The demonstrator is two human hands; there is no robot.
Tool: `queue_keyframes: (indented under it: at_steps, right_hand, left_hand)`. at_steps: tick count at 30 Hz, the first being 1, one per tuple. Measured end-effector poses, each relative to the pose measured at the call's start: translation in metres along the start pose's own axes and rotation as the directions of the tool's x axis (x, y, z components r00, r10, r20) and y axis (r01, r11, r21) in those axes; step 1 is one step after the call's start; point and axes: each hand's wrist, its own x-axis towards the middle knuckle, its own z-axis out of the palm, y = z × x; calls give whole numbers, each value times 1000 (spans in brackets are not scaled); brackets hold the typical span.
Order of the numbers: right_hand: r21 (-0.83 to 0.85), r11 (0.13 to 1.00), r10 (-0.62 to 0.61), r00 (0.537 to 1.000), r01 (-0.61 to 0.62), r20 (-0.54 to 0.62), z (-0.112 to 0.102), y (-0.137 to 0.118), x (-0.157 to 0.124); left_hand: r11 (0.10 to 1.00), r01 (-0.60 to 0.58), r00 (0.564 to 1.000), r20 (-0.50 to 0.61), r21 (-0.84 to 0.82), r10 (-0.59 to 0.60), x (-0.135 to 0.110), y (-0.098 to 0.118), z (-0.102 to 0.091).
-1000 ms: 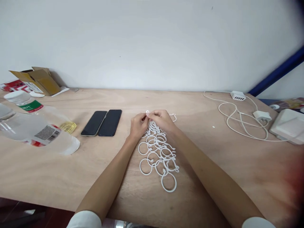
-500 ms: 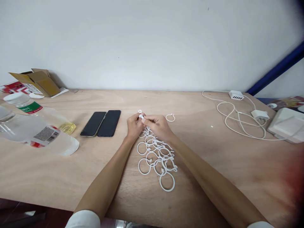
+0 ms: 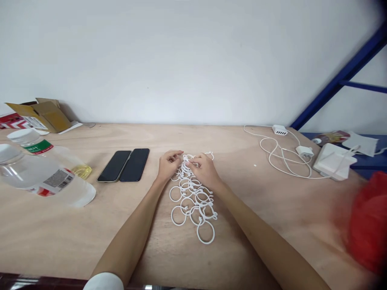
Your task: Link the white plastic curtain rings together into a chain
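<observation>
A chain of white plastic rings [image 3: 206,232] with small clasps, like curtain rings, lies in a long overlapping heap on the wooden table. At the far end of the heap is my left hand [image 3: 169,164], its thumb and fingers apart around the rings' left side, with nothing plainly in its grasp. Opposite it, my right hand [image 3: 206,169] pinches a white ring between thumb and forefinger. The fingers partly cover the rings there. Just beyond my right hand, another white ring [image 3: 211,154] shows in part.
Two phones [image 3: 135,165] lie side by side to the left. Further left are plastic bottles [image 3: 69,187] and an opened cardboard box [image 3: 53,117]. White cables [image 3: 272,161] and chargers [image 3: 331,161] occupy the right. A blurred red object [image 3: 367,225] is at the right edge.
My hands have come slightly apart, and the left fingers have loosened from the small white piece both were holding. The view has shifted right, and more of the red object shows.
</observation>
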Motion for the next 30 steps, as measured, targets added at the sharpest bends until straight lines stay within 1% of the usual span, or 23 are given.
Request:
queue_keyframes:
  at_steps: [2,4,8,10,13,15,19,22,23,25,27,28,30]
  right_hand:
    - [-79,996,-35,998,38,43,-7,4,-11]
    - [-108,991,-73,996,78,45,-15,5,-24]
    - [-73,988,-143,987,137,-74,-33,1,-49]
    - [-81,986,-152,984,145,-92,-37,0,-57]
    - [-100,984,-152,987,147,-52,-37,2,-59]
    - [-106,986,-138,989,133,-45,-35,4,-58]
    - [-128,989,-84,995,76,-62,-33,4,-57]
    - [-132,990,-55,998,52,-20,-34,0,-60]
    - [-122,991,-48,999,48,6,-36,-2,-61]
    - [-100,994,-31,999,35,43,-41,-6,-65]
    - [-104,994,-15,998,21,56,-52,-9,-71]
    - [-125,992,-11,998,18,57,-58,-10,-77]
    - [-206,978,-11,998,24,68,-73,-8,-92]
  left_hand:
    - [998,43,999,14,-35,-43,0,-2,0]
    - [997,68,998,-1,-38,-68,0,-3,-1]
    - [996,78,994,-76,-40,-80,0,-2,-2]
    - [996,83,991,-98,-37,-86,0,-1,-2]
    - [996,93,989,-113,-13,-94,-2,3,-2]
    - [995,101,988,-116,18,-98,-6,7,-3]
    - [988,114,989,-104,109,-103,-31,22,-14]
    - [976,98,995,-41,193,-92,-59,36,-33]
    - [961,63,998,8,271,-67,-69,40,-41]
    - [907,-8,997,70,420,-24,-90,50,-60]
    - [826,-81,987,161,558,-12,-109,60,-78]
    - [770,-115,979,203,627,-20,-118,65,-86]
    - [654,-195,945,319,731,-75,-134,72,-97]
